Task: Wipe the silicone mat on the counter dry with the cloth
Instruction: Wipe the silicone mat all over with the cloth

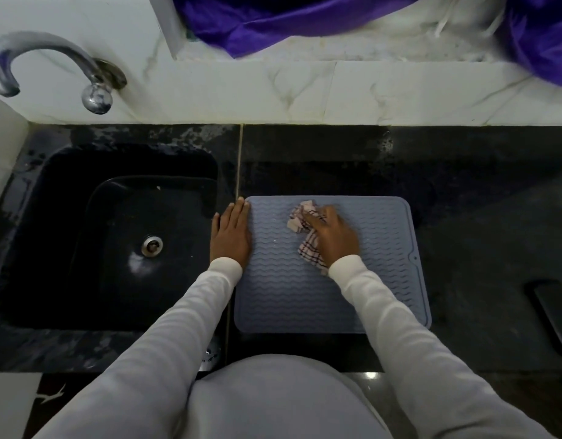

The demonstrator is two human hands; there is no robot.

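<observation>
Nearest the camera, a person's torso and two white sleeves reach forward over a dark counter [463, 191]. A grey-blue ridged mat [305, 296] lies flat on the counter, just right of a black sink [67, 191]; its left edge sits close to the sink's rim.

The left hand [230, 231] lies flat with straight fingers, pressing the mat's left edge down, partly on the mat and partly on the counter. The right hand [332, 234] is on the upper middle of the mat, fingers curled over a bunched checked cloth [305, 231], pressing it down. Cloth pokes out ahead of the fingers and trails back toward the wrist.

A dark phone [555, 315] lies at the counter's right edge, well apart from the mat. Farther back stand a chrome tap [48, 63], a marble ledge and purple fabric [305, 20].

Risks, as a judgement: the near half of the mat looks unwiped, so water may stay in the grooves. The bunched cloth touches little of the surface and could skip over ridges. If the left hand lifts, the mat could slide or buckle toward the sink. A wide stroke to the right might fling drops toward the phone.
</observation>
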